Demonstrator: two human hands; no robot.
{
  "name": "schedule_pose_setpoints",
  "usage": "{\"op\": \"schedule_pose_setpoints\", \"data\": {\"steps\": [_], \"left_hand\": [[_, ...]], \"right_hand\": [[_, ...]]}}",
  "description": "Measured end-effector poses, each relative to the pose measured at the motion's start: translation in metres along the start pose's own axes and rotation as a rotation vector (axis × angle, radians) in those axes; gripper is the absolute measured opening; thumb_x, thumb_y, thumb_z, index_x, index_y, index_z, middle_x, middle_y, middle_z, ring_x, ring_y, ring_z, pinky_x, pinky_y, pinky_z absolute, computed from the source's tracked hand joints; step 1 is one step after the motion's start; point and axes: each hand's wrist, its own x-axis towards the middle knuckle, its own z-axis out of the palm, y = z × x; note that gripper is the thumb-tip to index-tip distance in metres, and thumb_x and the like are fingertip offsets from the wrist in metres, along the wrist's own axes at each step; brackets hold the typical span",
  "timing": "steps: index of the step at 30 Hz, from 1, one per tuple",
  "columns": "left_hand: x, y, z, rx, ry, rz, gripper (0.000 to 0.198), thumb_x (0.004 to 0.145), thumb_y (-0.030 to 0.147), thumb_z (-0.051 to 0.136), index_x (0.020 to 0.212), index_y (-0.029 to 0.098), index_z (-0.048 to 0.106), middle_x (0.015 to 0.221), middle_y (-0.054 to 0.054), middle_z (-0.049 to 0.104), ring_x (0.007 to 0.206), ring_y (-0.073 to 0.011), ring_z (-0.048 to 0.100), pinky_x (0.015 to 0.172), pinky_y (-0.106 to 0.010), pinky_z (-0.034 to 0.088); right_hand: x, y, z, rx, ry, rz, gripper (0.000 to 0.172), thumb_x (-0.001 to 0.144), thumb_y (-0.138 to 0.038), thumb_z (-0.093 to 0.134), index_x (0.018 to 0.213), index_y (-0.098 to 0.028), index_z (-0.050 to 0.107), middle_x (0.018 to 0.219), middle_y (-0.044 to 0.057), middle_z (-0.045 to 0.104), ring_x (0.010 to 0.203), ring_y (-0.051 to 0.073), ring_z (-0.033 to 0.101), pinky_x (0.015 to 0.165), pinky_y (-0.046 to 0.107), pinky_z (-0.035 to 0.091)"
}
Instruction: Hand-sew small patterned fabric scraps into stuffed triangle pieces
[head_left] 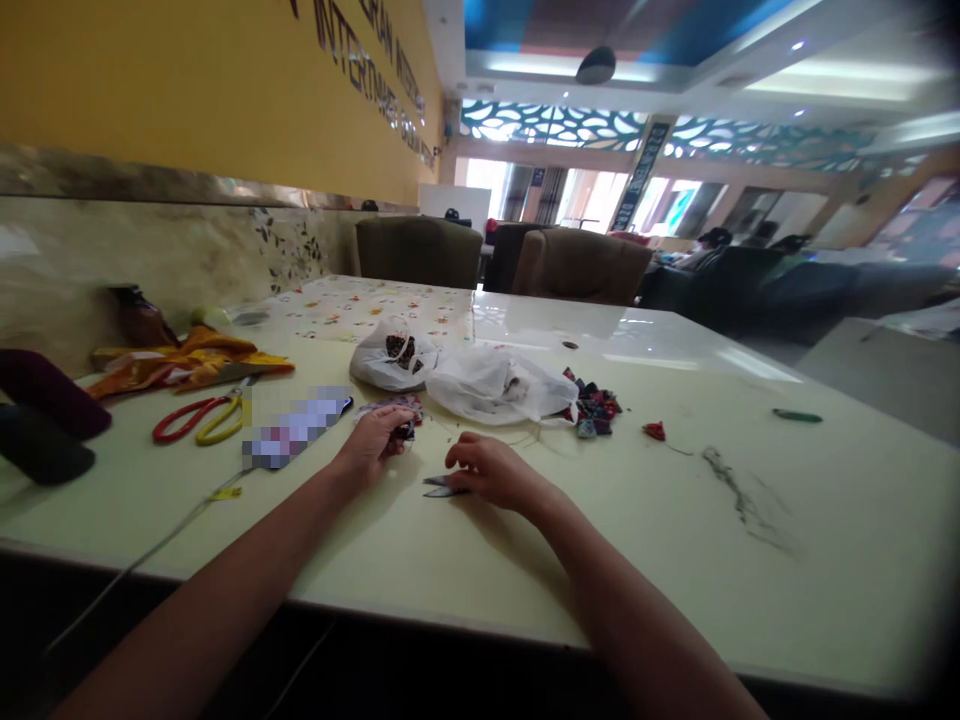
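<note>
My left hand [379, 440] is closed, with its fingertips pinching a small dark patterned fabric piece [407, 432] above the table. To its right, my right hand [491, 470] curls palm down around a small pair of scissors [439, 487]. The parted metal blades point left towards my left hand; the handles are hidden under my fingers. Another bit of patterned fabric [409, 404] lies just behind my left hand. White plastic bags [495, 385] sit beyond both hands, and a pile of dark printed fabric pieces [596, 405] rests at their right end.
Left of my hands lie a phone-like, partly blurred object [300, 430] with a cable, red-and-yellow-handled scissors [184, 420] and an orange packet [202, 360]. Farther right are a red scrap [654, 431], tangled thread [739, 495] and a green object [796, 415]. Chairs [585, 265] stand behind the table.
</note>
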Motion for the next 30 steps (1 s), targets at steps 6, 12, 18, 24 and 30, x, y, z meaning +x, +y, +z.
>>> {"op": "schedule_pose_setpoints", "data": {"steps": [6, 12, 18, 24, 30], "left_hand": [[-0.002, 0.003, 0.002, -0.091, 0.008, -0.019, 0.014, 0.075, 0.02, 0.071, 0.085, 0.013, 0.066, 0.068, 0.001, 0.062, 0.044, -0.0055, 0.05, 0.043, -0.017, 0.045], [-0.005, 0.007, 0.002, -0.225, -0.014, -0.033, 0.007, 0.083, 0.015, 0.067, 0.088, 0.012, 0.067, 0.071, -0.001, 0.067, 0.053, -0.0077, 0.061, 0.051, -0.018, 0.053], [-0.003, 0.007, 0.002, -0.286, 0.007, -0.044, 0.005, 0.085, 0.009, 0.061, 0.085, 0.012, 0.065, 0.069, -0.002, 0.068, 0.054, -0.0101, 0.064, 0.053, -0.02, 0.057], [-0.005, 0.01, 0.005, -0.316, 0.047, -0.134, 0.007, 0.089, 0.011, 0.057, 0.084, 0.011, 0.063, 0.066, -0.003, 0.068, 0.049, -0.0099, 0.062, 0.048, -0.019, 0.055], [-0.01, 0.013, 0.008, -0.327, 0.009, -0.181, 0.013, 0.084, 0.0, 0.054, 0.082, 0.009, 0.064, 0.069, -0.005, 0.069, 0.052, -0.01, 0.064, 0.052, -0.019, 0.057]], "right_hand": [[-0.001, -0.011, 0.003, -0.245, -0.122, -0.021, 0.013, 0.081, -0.025, 0.07, 0.093, -0.019, 0.069, 0.092, 0.004, 0.061, 0.082, 0.015, 0.053, 0.064, 0.026, 0.029], [-0.003, -0.012, 0.002, -0.365, -0.132, -0.022, 0.01, 0.088, -0.02, 0.057, 0.088, -0.017, 0.066, 0.093, 0.006, 0.063, 0.084, 0.016, 0.056, 0.067, 0.027, 0.033], [0.002, -0.019, 0.012, -0.5, -0.112, 0.106, 0.019, 0.092, -0.013, 0.046, 0.092, -0.015, 0.065, 0.097, 0.011, 0.066, 0.086, 0.02, 0.062, 0.068, 0.029, 0.037], [0.006, -0.014, 0.018, -0.455, -0.028, 0.174, 0.015, 0.088, -0.011, 0.047, 0.096, -0.015, 0.06, 0.096, 0.011, 0.068, 0.083, 0.022, 0.063, 0.065, 0.029, 0.036], [0.006, 0.001, 0.017, 0.144, 0.273, 0.231, 0.015, 0.095, -0.019, 0.038, 0.094, -0.019, 0.053, 0.071, 0.001, 0.063, 0.063, 0.015, 0.055, 0.061, 0.025, 0.036]]}}
